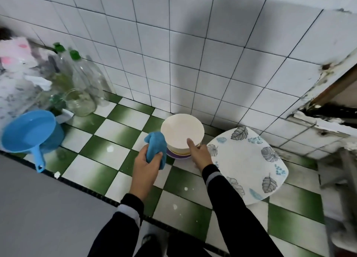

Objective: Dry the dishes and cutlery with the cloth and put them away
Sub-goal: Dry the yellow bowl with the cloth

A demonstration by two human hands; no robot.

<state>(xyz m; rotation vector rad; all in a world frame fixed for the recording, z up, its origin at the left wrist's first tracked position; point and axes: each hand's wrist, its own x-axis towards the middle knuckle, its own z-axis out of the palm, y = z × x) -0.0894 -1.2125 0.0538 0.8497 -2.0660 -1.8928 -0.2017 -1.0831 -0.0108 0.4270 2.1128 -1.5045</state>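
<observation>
checkered counter (119, 129) | bowl stack (182, 133) | leaf plate (249, 160) | blue dipper (29, 131) | bottles (83, 79), perhaps empty

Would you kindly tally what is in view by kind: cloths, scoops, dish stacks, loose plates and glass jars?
Blue cloth: 1, in the left hand
Blue scoop: 1
Dish stack: 1, white bowl on top, held by the right hand
Leaf-patterned plate: 1
Glass jar: 1
Total: 5

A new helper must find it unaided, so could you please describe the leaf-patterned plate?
Start at the green-and-white checkered counter under the white tiled wall. Toward its right side, right of the stack of bowls gripped by the right hand, sits the plate. Unlike those round bowls, it is broad, squarish and white, printed with grey and blue leaves.
</observation>
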